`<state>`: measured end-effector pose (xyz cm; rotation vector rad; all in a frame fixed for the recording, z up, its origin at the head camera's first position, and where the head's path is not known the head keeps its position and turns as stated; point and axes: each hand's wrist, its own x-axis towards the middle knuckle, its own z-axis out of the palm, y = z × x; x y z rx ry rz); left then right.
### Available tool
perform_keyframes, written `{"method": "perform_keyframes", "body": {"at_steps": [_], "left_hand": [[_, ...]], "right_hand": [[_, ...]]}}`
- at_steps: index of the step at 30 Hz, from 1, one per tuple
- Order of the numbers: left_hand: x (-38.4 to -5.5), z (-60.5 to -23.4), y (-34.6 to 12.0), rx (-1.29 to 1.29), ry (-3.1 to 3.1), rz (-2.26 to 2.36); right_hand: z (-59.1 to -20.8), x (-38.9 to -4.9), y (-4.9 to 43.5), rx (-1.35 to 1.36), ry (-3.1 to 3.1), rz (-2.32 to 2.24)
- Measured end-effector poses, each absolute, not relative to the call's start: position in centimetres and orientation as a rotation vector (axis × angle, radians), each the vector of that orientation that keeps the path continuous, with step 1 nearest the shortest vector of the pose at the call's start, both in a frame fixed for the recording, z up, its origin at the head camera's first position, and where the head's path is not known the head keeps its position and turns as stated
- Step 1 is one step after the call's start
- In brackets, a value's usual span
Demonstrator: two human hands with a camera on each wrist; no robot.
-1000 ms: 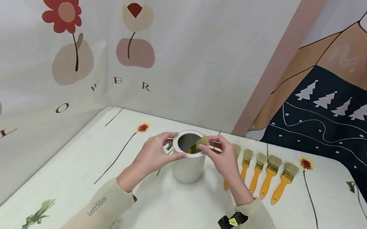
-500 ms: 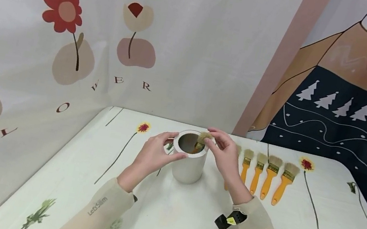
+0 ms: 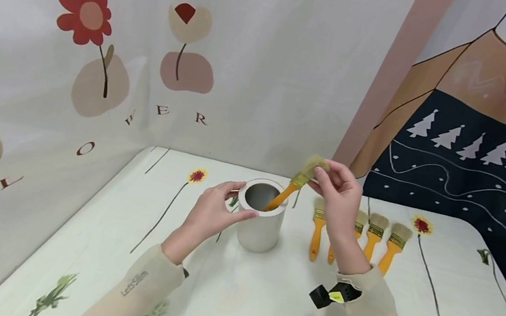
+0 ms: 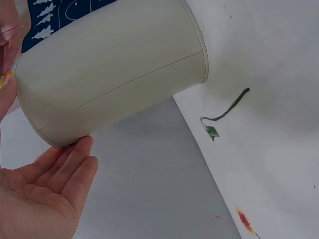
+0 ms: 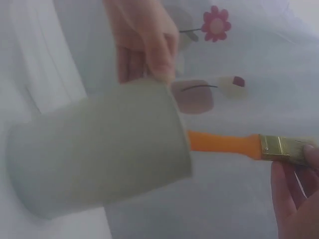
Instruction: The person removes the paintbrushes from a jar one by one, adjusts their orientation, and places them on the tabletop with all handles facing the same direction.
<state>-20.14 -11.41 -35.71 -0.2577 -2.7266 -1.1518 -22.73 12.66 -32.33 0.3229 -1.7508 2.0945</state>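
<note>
A white cylindrical canister [image 3: 257,235] stands upright on the table, mouth facing up. My left hand [image 3: 208,211] holds its rim, thumb at the near side and fingers at the far left; in the left wrist view the fingers [image 4: 75,172] touch the rim edge. With thumb and fingers my right hand [image 3: 346,200] pinches a paintbrush [image 3: 292,186] by its bristles, above and right of the canister. The brush slants, bristles up, and its orange handle [image 5: 227,144] dips into the mouth, hiding the handle's end.
Several more paintbrushes [image 3: 374,236] with orange handles lie in a row on the table right of the canister, partly behind the right hand and forearm. A flower-print cloth covers the table [image 3: 229,295]. Printed curtains [image 3: 278,72] hang along the left and back.
My right hand has moved up and right, drawing the paintbrush partly out of the canister, so more of its handle shows. The left hand and canister have stayed in place.
</note>
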Motion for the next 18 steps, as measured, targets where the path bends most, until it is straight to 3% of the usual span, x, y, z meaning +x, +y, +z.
{"method": "perform_keyframes", "body": {"at_steps": [8,18], "left_hand": [[-20.4,-35.8,-11.5,-0.285,-2.698,-1.159],[-20.4,-35.9,-11.5,-0.267,-2.705,-1.176]], "right_hand": [[-29.8,-22.8,16.8,0.309,-1.568,2.055],[-29.4,-22.5,23.3,0.050,-1.612,2.034]]}}
